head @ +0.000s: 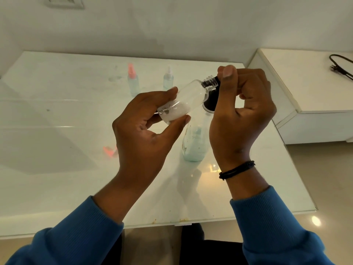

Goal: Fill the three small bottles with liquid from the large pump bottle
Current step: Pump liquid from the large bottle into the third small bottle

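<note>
Left hand (145,119) clamps a tilted, partly filled small bottle (183,100) at the pump (212,92) the right hand (242,104) pinches, while two capped bottles (133,81) stand back on the worktop (57,115), so probably the last fill.

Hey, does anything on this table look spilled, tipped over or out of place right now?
One thing: a pink cap lies on its side on the table, off any bottle, left of the pump bottle. No spill shows. The two small bottles at the back stand upright and capped.
</note>
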A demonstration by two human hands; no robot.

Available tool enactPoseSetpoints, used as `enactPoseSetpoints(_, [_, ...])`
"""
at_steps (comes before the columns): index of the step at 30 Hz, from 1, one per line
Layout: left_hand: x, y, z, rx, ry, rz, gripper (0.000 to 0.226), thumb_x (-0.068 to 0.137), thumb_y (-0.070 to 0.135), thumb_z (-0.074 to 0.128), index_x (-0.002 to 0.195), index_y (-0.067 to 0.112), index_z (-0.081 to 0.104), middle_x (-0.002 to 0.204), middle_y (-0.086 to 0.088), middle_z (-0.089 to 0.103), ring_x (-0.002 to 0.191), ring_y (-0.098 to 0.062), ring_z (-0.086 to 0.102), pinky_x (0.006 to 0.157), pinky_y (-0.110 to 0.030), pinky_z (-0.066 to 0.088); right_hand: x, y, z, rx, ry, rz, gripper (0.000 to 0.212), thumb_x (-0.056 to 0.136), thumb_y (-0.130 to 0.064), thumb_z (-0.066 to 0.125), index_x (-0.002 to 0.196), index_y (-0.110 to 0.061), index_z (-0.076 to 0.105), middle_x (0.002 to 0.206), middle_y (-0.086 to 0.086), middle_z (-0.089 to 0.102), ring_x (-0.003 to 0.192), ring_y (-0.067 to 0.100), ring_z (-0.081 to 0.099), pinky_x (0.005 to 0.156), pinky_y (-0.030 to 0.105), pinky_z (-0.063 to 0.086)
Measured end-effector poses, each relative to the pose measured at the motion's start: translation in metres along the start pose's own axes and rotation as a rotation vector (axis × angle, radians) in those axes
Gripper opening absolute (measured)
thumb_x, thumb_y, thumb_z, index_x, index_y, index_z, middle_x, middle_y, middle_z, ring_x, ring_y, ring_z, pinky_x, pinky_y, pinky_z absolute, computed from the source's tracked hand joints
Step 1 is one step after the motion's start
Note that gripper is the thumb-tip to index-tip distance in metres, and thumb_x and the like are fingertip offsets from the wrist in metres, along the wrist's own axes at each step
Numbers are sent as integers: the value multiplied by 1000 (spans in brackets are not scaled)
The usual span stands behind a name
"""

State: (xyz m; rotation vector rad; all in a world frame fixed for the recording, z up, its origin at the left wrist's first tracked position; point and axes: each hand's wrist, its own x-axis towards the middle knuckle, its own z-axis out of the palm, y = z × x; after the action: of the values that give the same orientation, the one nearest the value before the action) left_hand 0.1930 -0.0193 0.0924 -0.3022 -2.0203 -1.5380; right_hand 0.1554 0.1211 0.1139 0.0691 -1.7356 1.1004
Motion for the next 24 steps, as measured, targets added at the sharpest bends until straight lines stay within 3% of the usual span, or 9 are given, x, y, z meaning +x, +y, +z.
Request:
enactPoseSetpoints(11, [0, -1, 1, -12, 0, -7, 45, 84, 14, 86, 124, 4, 69, 120, -6, 71, 111, -21, 70, 92, -29, 60, 1, 0, 0, -10, 0, 5, 27, 100, -10, 62, 74, -5, 67, 76, -5, 60, 69, 16, 52, 67, 49, 46])
enactPoseSetpoints(16, [-1, -2, 1, -8, 5, -10, 45, 84, 13, 86, 124, 4, 69, 119, -7, 72, 110, -21, 70, 92, -31, 61, 0, 1, 1, 17, 1, 6, 26, 99, -9, 63, 73, -7, 66, 76, -7, 59, 72, 6, 50, 66, 48, 46])
enactPoseSetpoints(20, [0, 0, 1, -18, -2, -5, 45, 84, 14, 86, 124, 5, 69, 118, -6, 71, 110, -20, 70, 92, -27, 59, 3, 1, 0, -7, 2, -9, 27, 99, -10, 63, 73, -6, 66, 75, -7, 59, 68, 15, 51, 66, 50, 46])
enactPoseSetpoints(24, [0, -1, 0, 0, 2, -6, 44, 84, 14, 86, 124, 5, 69, 118, -6, 72, 110, -20, 70, 91, -29, 60, -3, 1, 2, 14, 5, 7, 25, 99, -8, 62, 74, -6, 66, 78, -6, 60, 71, 13, 52, 65, 48, 46])
